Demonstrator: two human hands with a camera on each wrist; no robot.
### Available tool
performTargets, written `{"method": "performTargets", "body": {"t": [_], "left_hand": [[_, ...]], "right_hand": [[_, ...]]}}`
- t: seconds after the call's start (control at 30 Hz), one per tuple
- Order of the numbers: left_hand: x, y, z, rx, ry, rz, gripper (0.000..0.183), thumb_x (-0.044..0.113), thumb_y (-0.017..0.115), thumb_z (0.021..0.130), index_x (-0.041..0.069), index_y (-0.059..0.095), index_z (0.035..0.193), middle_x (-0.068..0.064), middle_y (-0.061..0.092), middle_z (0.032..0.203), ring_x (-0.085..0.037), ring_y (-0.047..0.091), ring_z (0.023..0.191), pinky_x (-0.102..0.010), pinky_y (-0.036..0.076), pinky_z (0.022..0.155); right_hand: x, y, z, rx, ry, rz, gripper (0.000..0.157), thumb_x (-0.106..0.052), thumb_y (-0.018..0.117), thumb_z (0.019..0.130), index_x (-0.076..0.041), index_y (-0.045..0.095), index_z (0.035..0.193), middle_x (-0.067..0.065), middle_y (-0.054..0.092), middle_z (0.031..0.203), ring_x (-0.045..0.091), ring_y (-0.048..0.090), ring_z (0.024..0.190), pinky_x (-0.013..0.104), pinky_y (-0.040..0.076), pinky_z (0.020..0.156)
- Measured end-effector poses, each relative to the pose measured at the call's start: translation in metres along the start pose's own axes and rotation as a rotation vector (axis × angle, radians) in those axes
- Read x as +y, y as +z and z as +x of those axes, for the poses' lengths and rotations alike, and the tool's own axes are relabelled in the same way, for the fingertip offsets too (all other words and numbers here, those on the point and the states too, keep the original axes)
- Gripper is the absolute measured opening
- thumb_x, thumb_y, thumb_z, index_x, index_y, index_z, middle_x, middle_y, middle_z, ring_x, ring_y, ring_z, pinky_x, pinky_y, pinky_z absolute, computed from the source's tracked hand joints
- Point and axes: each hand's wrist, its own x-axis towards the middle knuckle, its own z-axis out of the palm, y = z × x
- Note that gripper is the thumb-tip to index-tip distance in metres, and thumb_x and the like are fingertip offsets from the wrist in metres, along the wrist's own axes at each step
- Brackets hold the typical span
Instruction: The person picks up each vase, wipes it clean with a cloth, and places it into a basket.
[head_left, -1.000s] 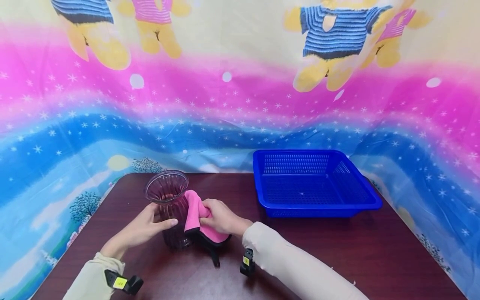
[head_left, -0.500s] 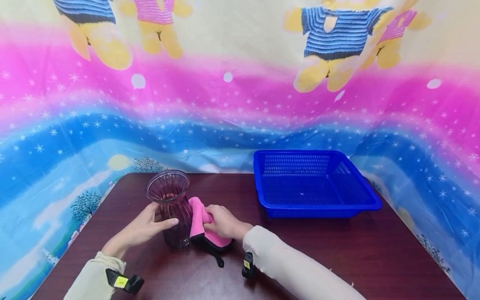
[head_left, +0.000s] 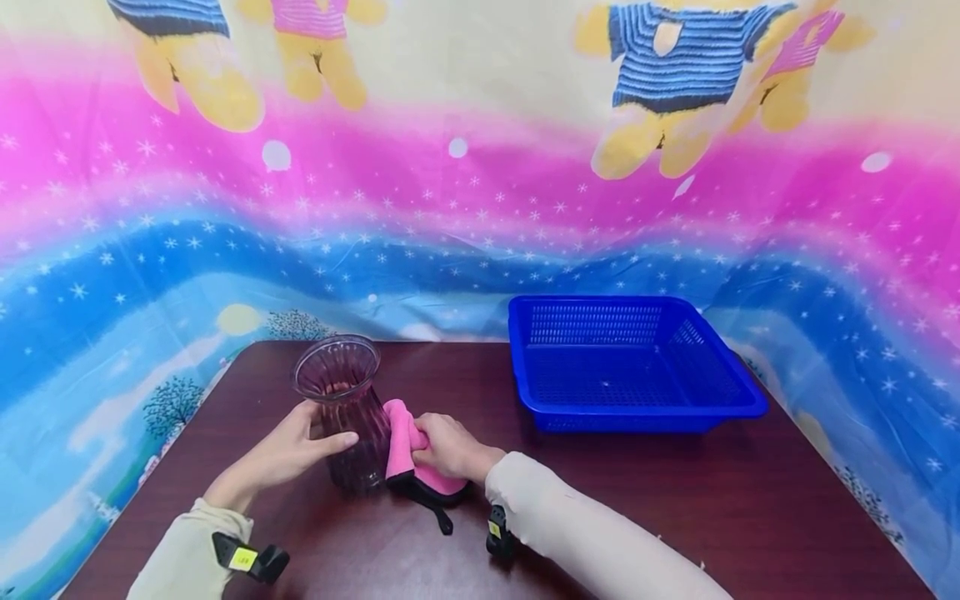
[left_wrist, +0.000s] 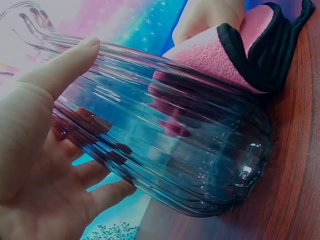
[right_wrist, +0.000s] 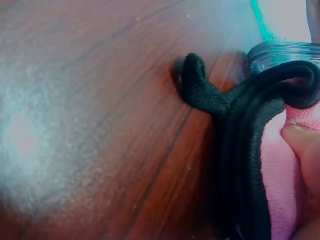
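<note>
Slippery, smooth glass is the likeliest cause of trouble: a hard push from the folded pink plush cloth with black edging (head_left: 402,450) could slide or tip the tall, ribbed, purplish clear-glass vase (left_wrist: 155,125), which stands on the left part of the dark reddish-brown wooden desk (head_left: 615,508). The left grip (head_left: 277,458) spans the vase's width, thumb on the near side and fingers behind, while the right grip (head_left: 457,450) is closed on the bunched cloth beside the glass, how firmly pressed being unclear.
</note>
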Motion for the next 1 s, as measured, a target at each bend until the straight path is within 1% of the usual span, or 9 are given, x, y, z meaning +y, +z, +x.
{"method": "performTargets", "body": {"t": [0.17, 0.47, 0.6, 0.8, 1.0], "left_hand": [[0.0033, -0.0013, 0.0000, 0.004, -0.002, 0.024, 0.059, 0.015, 0.067, 0.090, -0.003, 0.038, 0.139, -0.026, 0.054, 0.132, 0.012, 0.056, 0.105, -0.015, 0.050, 0.088], [0.0078, -0.0016, -0.0034, -0.003, -0.021, 0.012, 0.059, 0.014, 0.067, 0.090, -0.006, 0.038, 0.137, -0.028, 0.056, 0.129, 0.011, 0.058, 0.102, -0.017, 0.052, 0.087], [0.0082, -0.0020, -0.0034, -0.005, -0.028, 0.009, 0.060, 0.015, 0.067, 0.090, -0.006, 0.038, 0.138, -0.028, 0.056, 0.129, 0.011, 0.058, 0.101, -0.017, 0.052, 0.086], [0.0061, -0.0016, -0.0026, 0.004, -0.012, 0.025, 0.060, 0.015, 0.068, 0.089, -0.004, 0.039, 0.138, -0.026, 0.056, 0.130, 0.011, 0.057, 0.103, -0.017, 0.051, 0.088], [0.0052, -0.0012, -0.0023, 0.010, -0.007, 0.032, 0.061, 0.016, 0.068, 0.089, -0.003, 0.038, 0.139, -0.026, 0.054, 0.132, 0.012, 0.055, 0.104, -0.016, 0.050, 0.089]], "right_hand": [[0.0003, -0.0001, -0.0002, -0.016, 0.010, -0.015, 0.026, -0.018, 0.074, 0.082, -0.016, 0.052, 0.069, -0.004, 0.050, 0.076, 0.008, 0.044, 0.067, 0.017, 0.034, 0.058], [0.0013, 0.0032, -0.0010, -0.014, 0.011, -0.010, 0.030, -0.017, 0.075, 0.080, -0.016, 0.049, 0.066, -0.005, 0.047, 0.075, 0.008, 0.041, 0.067, 0.017, 0.032, 0.058], [0.0013, 0.0038, -0.0017, -0.005, 0.008, 0.002, 0.026, -0.016, 0.076, 0.079, -0.015, 0.052, 0.068, -0.005, 0.048, 0.075, 0.008, 0.041, 0.067, 0.016, 0.032, 0.059], [0.0022, 0.0053, -0.0026, 0.008, 0.023, 0.030, 0.016, -0.014, 0.076, 0.077, -0.014, 0.060, 0.075, -0.003, 0.055, 0.079, 0.008, 0.044, 0.071, 0.017, 0.035, 0.060], [0.0037, 0.0067, -0.0030, 0.015, 0.035, 0.068, 0.015, -0.015, 0.075, 0.079, -0.014, 0.060, 0.077, 0.000, 0.059, 0.083, 0.009, 0.046, 0.073, 0.017, 0.036, 0.063]]}}
